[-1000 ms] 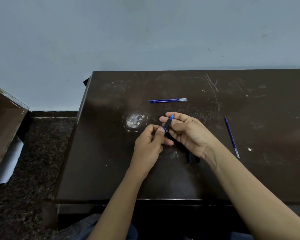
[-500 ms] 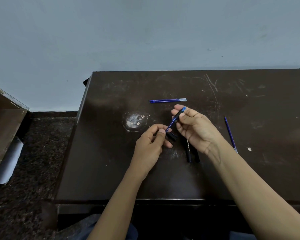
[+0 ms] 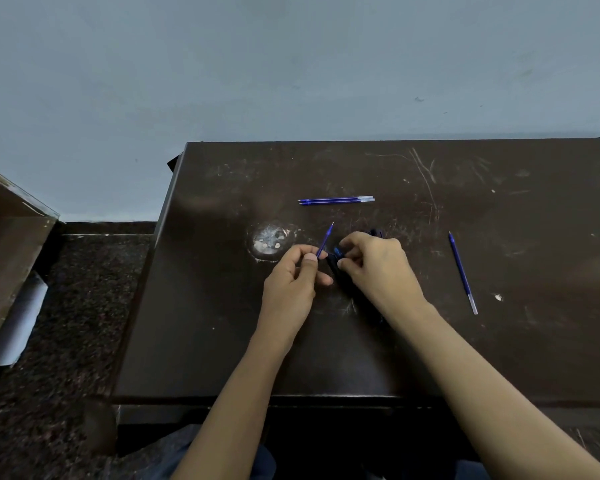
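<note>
Your left hand (image 3: 293, 282) pinches a thin blue pen refill (image 3: 326, 241) by its lower end between thumb and forefinger. Its long axis slants, with the tip pointing away and slightly right above the fingertips. Just beside it, your right hand (image 3: 378, 268) curls its fingers onto a dark pen barrel (image 3: 340, 271) on the table (image 3: 222, 341). A single refill (image 3: 462, 271) lies to the right and a pair of refills (image 3: 336, 200) lies farther back.

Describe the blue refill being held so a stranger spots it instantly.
On the dark brown scratched table, find the round whitish worn patch. Right of it, the left hand pinches a thin blue pen refill. The paired blue refills and the lone refill lie flat; only this one is held.
</note>
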Tool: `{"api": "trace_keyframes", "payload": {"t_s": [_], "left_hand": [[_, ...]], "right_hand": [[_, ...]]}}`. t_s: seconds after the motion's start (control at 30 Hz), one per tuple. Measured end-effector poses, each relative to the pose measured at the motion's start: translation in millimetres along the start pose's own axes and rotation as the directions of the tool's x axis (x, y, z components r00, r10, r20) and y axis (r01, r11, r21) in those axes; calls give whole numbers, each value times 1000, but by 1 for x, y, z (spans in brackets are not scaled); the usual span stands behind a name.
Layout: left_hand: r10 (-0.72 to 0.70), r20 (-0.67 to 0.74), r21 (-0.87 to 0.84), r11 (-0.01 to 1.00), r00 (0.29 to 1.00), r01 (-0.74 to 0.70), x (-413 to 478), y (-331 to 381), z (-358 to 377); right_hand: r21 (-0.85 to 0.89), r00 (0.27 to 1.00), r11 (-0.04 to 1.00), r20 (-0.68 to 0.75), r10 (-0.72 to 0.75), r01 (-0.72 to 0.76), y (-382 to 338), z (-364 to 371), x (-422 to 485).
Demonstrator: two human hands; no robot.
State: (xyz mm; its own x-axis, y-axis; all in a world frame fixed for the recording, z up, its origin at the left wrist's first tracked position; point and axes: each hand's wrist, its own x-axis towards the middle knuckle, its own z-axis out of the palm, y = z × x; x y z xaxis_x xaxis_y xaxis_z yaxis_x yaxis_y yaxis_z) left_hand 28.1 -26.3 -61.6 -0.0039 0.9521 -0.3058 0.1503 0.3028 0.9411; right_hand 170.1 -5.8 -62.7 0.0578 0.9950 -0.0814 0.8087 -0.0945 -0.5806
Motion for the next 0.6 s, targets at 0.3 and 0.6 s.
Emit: {"api": "trace_keyframes", "payload": {"t_s": [0.3, 0.6], "left_hand": [[-4, -8, 16, 1000, 1000, 4, 0, 0, 0], [1, 87, -15, 1000, 996, 1, -3, 4, 3]], "right_hand": [[138, 993, 990, -118, 2, 15, -7, -2, -2], [822, 936, 464, 224, 273, -332, -28, -7, -7]]}}
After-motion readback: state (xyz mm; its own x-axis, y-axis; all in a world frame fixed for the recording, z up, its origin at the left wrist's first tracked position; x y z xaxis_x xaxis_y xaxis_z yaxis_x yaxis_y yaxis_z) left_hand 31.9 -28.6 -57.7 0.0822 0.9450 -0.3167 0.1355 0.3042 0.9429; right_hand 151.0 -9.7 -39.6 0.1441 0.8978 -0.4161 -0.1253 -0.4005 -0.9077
